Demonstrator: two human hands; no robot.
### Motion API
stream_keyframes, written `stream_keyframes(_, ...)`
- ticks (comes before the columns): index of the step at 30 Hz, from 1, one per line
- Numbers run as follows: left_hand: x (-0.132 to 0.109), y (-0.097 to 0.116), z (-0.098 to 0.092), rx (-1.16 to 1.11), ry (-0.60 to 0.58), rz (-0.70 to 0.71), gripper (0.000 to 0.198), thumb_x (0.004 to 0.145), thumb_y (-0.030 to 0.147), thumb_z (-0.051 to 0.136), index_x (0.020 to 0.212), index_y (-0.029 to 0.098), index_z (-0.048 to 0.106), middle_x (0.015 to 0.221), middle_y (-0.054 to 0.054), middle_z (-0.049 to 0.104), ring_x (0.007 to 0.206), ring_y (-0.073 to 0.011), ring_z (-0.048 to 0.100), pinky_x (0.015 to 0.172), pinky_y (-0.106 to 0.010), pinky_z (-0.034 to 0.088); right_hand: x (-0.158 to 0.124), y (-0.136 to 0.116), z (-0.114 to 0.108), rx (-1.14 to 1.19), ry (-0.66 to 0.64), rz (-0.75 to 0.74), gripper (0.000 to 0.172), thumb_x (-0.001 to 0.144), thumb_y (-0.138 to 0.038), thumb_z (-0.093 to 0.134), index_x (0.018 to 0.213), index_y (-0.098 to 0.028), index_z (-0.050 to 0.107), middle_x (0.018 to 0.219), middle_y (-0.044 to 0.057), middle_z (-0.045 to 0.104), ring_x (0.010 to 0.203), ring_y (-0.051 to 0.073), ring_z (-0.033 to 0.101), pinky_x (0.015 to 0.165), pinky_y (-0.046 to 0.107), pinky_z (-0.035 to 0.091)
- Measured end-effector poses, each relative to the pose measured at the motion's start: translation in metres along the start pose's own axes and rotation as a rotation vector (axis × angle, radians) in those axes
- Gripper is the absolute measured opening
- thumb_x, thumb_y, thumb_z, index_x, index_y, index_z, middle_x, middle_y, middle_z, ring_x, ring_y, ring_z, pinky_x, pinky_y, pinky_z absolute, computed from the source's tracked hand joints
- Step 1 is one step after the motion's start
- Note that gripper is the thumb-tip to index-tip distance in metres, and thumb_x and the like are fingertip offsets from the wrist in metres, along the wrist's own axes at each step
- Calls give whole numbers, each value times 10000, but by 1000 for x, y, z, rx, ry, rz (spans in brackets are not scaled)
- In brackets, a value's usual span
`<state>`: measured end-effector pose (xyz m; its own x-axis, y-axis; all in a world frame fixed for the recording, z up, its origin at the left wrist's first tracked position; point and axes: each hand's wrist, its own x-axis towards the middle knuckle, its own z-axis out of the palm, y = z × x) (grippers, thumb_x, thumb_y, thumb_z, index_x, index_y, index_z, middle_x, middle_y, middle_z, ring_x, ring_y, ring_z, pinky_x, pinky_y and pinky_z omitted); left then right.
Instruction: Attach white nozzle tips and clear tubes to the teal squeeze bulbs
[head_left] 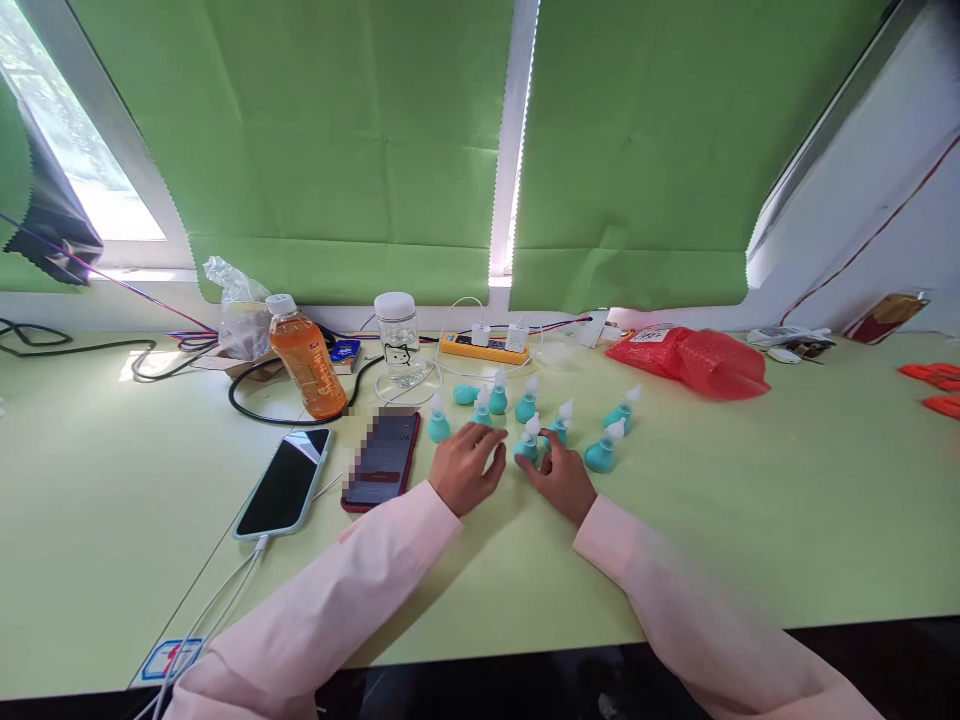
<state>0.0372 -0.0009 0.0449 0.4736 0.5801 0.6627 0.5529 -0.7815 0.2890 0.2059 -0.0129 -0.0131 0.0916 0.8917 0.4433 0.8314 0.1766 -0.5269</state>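
Several small teal bulb syringes with whitish pointed nozzles stand on the table around my hands. My right hand (561, 482) has its thumb and index finger closed about one upright bulb syringe (527, 448). Just left of it, my left hand (469, 470) is empty, its thumb and fingers curved and apart. Behind the left fingers a bulb syringe (481, 410) is partly hidden, and another bulb syringe (439, 424) stands to their left. A teal bulb (466, 395) lies on its side farther back. Two tilted bulb syringes (601, 455) (621, 414) are to the right of my right hand.
On the left are a red-edged phone (384, 458), a charging phone (285, 485) and an orange drink bottle (306, 360). A clear jar (399, 345), a yellow power strip (480, 347) and a red plastic bag (694, 362) lie along the back. Cables cross the left side.
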Motion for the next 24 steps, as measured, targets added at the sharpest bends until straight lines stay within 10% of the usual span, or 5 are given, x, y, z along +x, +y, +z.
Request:
stream_keyframes(11,-36,-1,29,-289,-132,-382,232,706,389,468,663,162,488,504,32,492,461,-93,448,440,-199,316,-14,-14,-5,36,-42,-257,210,627,-339,527,710,-153,580,407,-50,413,393,89,384,445,206,312)
stream_keyframes(24,-43,-3,31,-290,-79,-343,313,725,415,424,556,156,475,470,36,387,457,-85,346,461,-211,259,-27,-27,-1,18,10,-366,251,672,-350,510,798,-163,621,541,-4,507,483,101,411,488,212,332)
